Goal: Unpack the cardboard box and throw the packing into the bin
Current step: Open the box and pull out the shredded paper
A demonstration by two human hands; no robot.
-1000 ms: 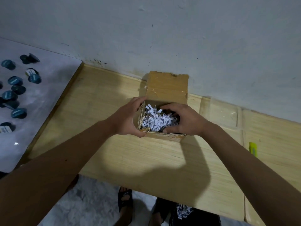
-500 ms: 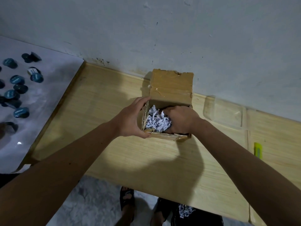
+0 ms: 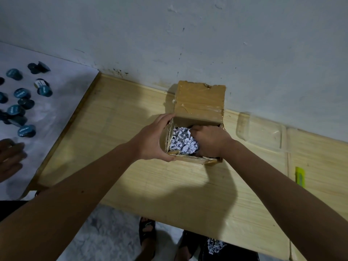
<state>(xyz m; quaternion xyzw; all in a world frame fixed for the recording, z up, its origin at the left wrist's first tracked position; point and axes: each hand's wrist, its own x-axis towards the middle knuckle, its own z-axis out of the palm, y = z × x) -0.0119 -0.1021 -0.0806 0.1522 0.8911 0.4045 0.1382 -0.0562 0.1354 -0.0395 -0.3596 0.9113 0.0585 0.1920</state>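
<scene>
Head view: cardboard box (image 3: 199, 104) sat on the pale wooden table (image 3: 131, 117), close to the white wall (image 3: 188, 34). Brown, worn, clear tape across the raised back flap, top edge of that flap ragged. Front rim looked frayed, layers splitting.

Box was open and packed with shredded paper (image 3: 181, 141), white with dark print, crumpled, filling the left part of the opening up to near the rim.

Left hand (image 3: 156, 140) was clamped on the box's left wall, thumb along the front corner, fingers over the top left edge. Right hand (image 3: 211, 141) was down inside the box on the right side, fingers curled into the shreds; couldn't tell whether they'd actually closed on a bunch.

Clear plastic tray (image 3: 261, 134) lay on the table just right of the box, against the wall; contents not readable. Yellow-green cutter (image 3: 300, 177) lay further right, well apart from the box.

Dark bin (image 3: 227, 249) on the floor below the table's near edge, some shreds (image 3: 214, 245) already in it.

Left: white surface (image 3: 56, 110) with scattered dark blue capsules (image 3: 26, 130). Another person's hand (image 3: 9, 159) rested on it at the frame edge.
</scene>
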